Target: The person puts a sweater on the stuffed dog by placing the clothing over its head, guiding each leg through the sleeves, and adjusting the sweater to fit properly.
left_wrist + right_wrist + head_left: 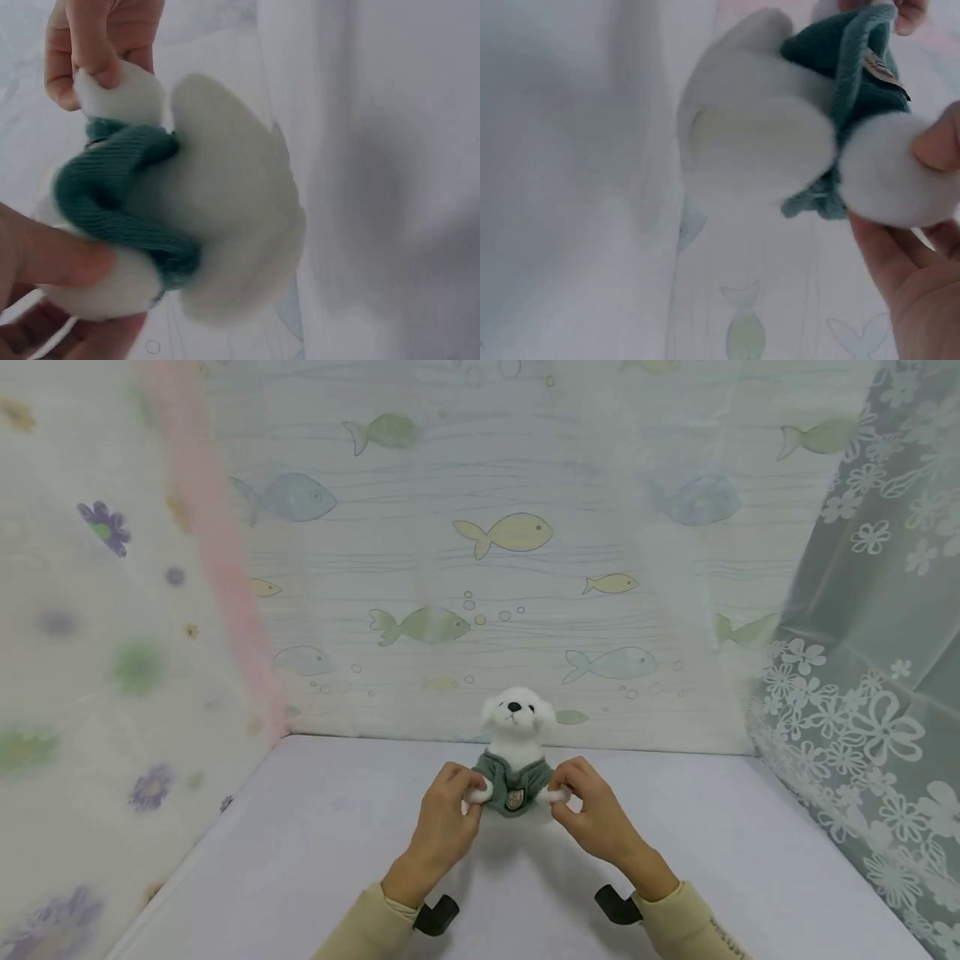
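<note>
A white plush dog (517, 745) in a green knitted sweater (495, 770) faces the head camera, with a small dark badge (516, 799) on the sweater's front. My left hand (447, 814) pinches the paw on the left between thumb and fingers. On the other side, my right hand (596, 814) grips the opposite paw the same way. The left wrist view shows the plush paw (124, 285) between thumb and fingers, and the right wrist view shows the other paw (892, 169) held likewise. Whether the dog touches the table cannot be told.
A white tabletop (337, 835) spreads under the hands, with a soft shadow below the dog. Behind stands a fish-patterned curtain (420, 552). Flowered sheets hang at the left (97, 635) and right (885, 635). Black mounts (437, 916) sit at both wrists.
</note>
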The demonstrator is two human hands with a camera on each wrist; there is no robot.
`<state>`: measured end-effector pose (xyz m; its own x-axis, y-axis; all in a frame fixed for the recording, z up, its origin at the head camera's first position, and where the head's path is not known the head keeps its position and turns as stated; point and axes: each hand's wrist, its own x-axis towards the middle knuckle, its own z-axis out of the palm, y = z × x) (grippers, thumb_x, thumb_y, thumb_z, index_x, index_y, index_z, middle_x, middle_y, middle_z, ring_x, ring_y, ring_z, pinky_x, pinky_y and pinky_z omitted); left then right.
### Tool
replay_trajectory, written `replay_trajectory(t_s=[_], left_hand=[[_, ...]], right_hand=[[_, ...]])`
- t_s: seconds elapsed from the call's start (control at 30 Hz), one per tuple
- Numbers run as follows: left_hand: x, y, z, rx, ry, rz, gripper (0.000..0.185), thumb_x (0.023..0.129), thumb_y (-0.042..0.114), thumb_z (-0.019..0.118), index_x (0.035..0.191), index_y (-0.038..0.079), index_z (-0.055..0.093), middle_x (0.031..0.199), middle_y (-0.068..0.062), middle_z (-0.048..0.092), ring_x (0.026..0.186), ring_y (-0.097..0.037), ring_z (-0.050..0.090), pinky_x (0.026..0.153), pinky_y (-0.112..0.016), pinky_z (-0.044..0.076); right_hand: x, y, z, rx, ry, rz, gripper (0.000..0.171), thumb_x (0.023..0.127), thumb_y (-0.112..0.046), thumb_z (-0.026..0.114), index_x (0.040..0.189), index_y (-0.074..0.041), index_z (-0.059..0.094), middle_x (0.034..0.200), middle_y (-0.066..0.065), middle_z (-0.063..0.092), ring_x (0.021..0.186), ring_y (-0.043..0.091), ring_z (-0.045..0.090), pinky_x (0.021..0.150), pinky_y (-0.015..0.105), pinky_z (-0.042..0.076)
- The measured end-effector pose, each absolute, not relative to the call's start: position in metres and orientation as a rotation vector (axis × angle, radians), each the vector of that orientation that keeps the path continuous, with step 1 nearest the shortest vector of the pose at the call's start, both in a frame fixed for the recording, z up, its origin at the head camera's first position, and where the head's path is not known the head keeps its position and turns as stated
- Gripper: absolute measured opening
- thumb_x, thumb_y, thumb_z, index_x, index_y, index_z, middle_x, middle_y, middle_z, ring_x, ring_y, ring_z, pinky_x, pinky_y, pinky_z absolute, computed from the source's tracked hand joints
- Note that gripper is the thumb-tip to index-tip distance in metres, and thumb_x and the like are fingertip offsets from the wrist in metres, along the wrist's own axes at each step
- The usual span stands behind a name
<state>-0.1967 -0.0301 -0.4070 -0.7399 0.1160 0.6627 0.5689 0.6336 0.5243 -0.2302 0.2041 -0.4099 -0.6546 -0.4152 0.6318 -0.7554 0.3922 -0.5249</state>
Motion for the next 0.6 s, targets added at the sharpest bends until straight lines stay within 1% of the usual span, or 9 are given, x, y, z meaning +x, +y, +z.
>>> replay_trajectory(t_s=[0.07, 0.13, 0.23, 0.3, 0.37, 0.47, 0.6], left_hand=[[-0.197, -0.029, -0.410, -0.556, -2.321, -0.983, 0.026, 0.072, -0.011, 0.070, 0.086, 0.009, 0.061, 0.089, -0.002, 0.050, 0.086, -0.018, 0.056, 0.072, -0.032, 0.050], [-0.196, -0.029, -0.413, -0.573, -2.382, -0.955, 0.019, 0.076, -0.002, 0.073, 0.085, 0.010, 0.062, 0.086, 0.001, 0.049, 0.082, -0.016, 0.053, 0.071, -0.031, 0.048], [-0.195, -0.028, -0.415, -0.593, -2.402, -0.907, 0.009, 0.083, 0.012, 0.073, 0.082, 0.012, 0.065, 0.081, 0.002, 0.050, 0.075, -0.013, 0.048, 0.067, -0.029, 0.044], [-0.195, -0.027, -0.416, -0.603, -2.377, -0.875, 0.010, 0.084, 0.015, 0.073, 0.078, 0.013, 0.065, 0.077, 0.003, 0.051, 0.071, -0.012, 0.046, 0.064, -0.028, 0.043], [-0.196, -0.026, -0.415, -0.609, -2.360, -0.840, 0.013, 0.083, 0.014, 0.074, 0.078, 0.013, 0.063, 0.074, 0.004, 0.052, 0.069, -0.011, 0.046, 0.062, -0.026, 0.042], [-0.196, -0.025, -0.415, -0.627, -2.376, -0.791, 0.018, 0.081, 0.013, 0.076, 0.088, 0.011, 0.060, 0.074, 0.005, 0.051, 0.067, -0.009, 0.045, 0.059, -0.024, 0.041], [-0.195, -0.024, -0.415, -0.643, -2.397, -0.699, 0.027, 0.084, 0.017, 0.074, 0.106, 0.010, 0.060, 0.075, 0.004, 0.050, 0.064, -0.008, 0.045, 0.055, -0.022, 0.040]], right_hand=[[-0.231, 0.204, -0.413, 1.022, -2.297, 1.086, 0.031, 0.075, 0.010, 0.061, 0.088, -0.017, 0.054, 0.094, -0.004, 0.048, 0.084, 0.010, 0.047, 0.074, 0.031, 0.049], [-0.231, 0.204, -0.416, 1.035, -2.345, 1.026, 0.029, 0.073, 0.006, 0.064, 0.086, -0.018, 0.053, 0.092, -0.005, 0.047, 0.081, 0.008, 0.045, 0.071, 0.030, 0.047], [-0.230, 0.203, -0.418, 1.023, -2.375, 0.969, 0.023, 0.078, -0.005, 0.070, 0.085, -0.020, 0.053, 0.088, -0.008, 0.048, 0.079, 0.007, 0.046, 0.069, 0.030, 0.046], [-0.229, 0.202, -0.419, 0.999, -2.353, 0.948, 0.021, 0.082, -0.013, 0.073, 0.084, -0.022, 0.054, 0.084, -0.012, 0.049, 0.077, 0.006, 0.047, 0.066, 0.029, 0.045], [-0.229, 0.200, -0.420, 0.972, -2.311, 0.906, 0.019, 0.084, -0.018, 0.074, 0.086, -0.021, 0.056, 0.081, -0.015, 0.050, 0.076, 0.007, 0.048, 0.065, 0.027, 0.043], [-0.230, 0.195, -0.423, 0.974, -2.239, 0.815, 0.018, 0.082, -0.015, 0.076, 0.089, -0.018, 0.059, 0.082, -0.013, 0.050, 0.077, 0.008, 0.048, 0.064, 0.025, 0.043], [-0.230, 0.190, -0.428, 1.014, -2.174, 0.772, 0.024, 0.077, -0.009, 0.080, 0.093, -0.014, 0.063, 0.093, -0.005, 0.051, 0.082, 0.008, 0.049, 0.067, 0.026, 0.046]])
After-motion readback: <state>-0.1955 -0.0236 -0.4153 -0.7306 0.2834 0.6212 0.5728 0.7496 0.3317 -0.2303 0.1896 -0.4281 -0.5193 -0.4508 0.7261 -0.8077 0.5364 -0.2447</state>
